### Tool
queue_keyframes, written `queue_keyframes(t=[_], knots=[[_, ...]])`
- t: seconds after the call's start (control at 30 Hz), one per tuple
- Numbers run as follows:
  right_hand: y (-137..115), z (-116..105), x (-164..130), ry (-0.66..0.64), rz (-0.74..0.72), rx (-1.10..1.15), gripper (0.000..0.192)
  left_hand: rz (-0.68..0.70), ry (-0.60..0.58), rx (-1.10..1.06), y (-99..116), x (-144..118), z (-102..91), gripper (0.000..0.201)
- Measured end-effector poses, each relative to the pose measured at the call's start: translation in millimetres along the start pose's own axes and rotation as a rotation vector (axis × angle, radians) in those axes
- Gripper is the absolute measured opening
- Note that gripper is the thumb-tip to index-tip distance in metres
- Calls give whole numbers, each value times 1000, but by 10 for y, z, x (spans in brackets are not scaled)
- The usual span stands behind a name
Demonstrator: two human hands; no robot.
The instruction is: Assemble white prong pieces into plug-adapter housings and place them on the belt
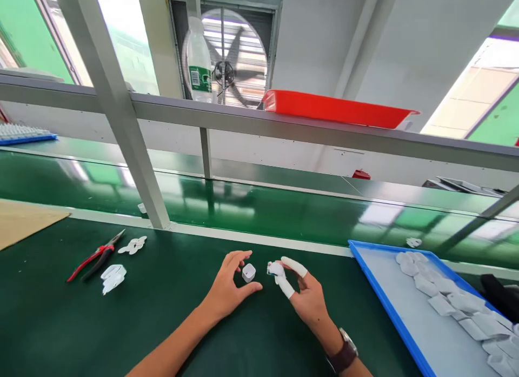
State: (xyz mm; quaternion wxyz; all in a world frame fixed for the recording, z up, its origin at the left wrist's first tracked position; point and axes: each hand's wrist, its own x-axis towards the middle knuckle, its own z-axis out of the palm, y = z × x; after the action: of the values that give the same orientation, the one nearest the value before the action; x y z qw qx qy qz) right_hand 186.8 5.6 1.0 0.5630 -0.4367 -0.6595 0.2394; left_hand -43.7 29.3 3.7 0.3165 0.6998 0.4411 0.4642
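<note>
1. A small white, cube-like plastic housing (pixel 248 272) sits on the dark green work mat (pixel 162 312), inside the curve of the left hand (pixel 227 288). That hand is half open, thumb and forefinger arched round the housing; whether they touch it cannot be told.
2. The right hand (pixel 306 296), with white finger cots on thumb and forefinger, pinches a second small white piece (pixel 274 268) just beside the housing. The two pieces are close but apart, so by my reading they are not yet joined.
3. A shallow blue plastic tray (pixel 377 290) to the right holds a heap of similar white plastic parts (pixel 450 304). Whether these are finished or waiting is not clear, so how much is done cannot be judged.
4. On the mat to the left lie red-handled pliers (pixel 95 256) and two little clusters of white scraps (pixel 121 260).
5. Beyond the mat runs a glossy green conveyor belt (pixel 263 209). Above it, a grey rail carries a clear plastic bottle (pixel 199 60) and a red plastic tray (pixel 336 107).
6. Hard to make out: the pinched piece's shape, mostly covered by fingers. The blue tray runs off the frame's right edge.
</note>
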Motion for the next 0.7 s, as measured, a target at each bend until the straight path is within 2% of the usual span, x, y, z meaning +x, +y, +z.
queue_keyframes(t=[0.07, 0.2, 0.3, 0.4, 0.47, 0.6, 0.7], knots=[[21, -77, 56, 25, 20, 7, 32, 28, -20, 157, -118, 5, -19, 66], [3, -193, 158, -37, -44, -71, 27, 66, -99, 198, -242, 3, 17, 40], [17, -193, 165, -91, -102, -140, 29, 96, -106, 157, -186, -15, 64, 37], [65, -148, 120, -57, -156, -145, 30, 101, -150, 50, -78, -45, 86, 39], [76, -126, 77, -38, -209, -147, 30, 42, -188, -85, -24, -59, 94, 42], [-2, -127, -8, -53, -258, -198, 34, -209, -207, -454, 17, -48, 108, 50], [-83, -137, -63, -49, -277, -212, 43, -359, -274, -671, 42, -17, 86, 51]])
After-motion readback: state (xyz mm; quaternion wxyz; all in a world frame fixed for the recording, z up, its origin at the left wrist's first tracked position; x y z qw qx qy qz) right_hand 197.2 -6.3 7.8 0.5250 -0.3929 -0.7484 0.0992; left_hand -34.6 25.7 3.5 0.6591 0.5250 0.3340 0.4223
